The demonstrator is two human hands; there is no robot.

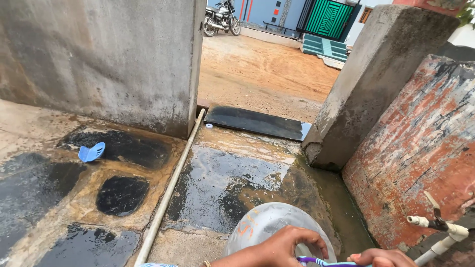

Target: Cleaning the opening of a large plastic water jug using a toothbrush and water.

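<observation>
My left hand (279, 247) grips the rim of a clear, rounded plastic container (260, 225) at the bottom of the head view, thumb and fingers curled over its edge. My right hand (378, 257) sits just to the right, holding a thin purple and teal brush handle (321, 261) that lies across the container's opening. Only the fingers of the right hand show; the rest is cut off by the frame.
A white pipe with a tap (438, 226) juts from a peeling red wall on the right. A long white pipe (170, 185) crosses the wet concrete floor. A blue plastic piece (91, 152) lies left. A dark slab (257, 122) spans the gap between concrete walls; a motorcycle (221, 17) stands beyond.
</observation>
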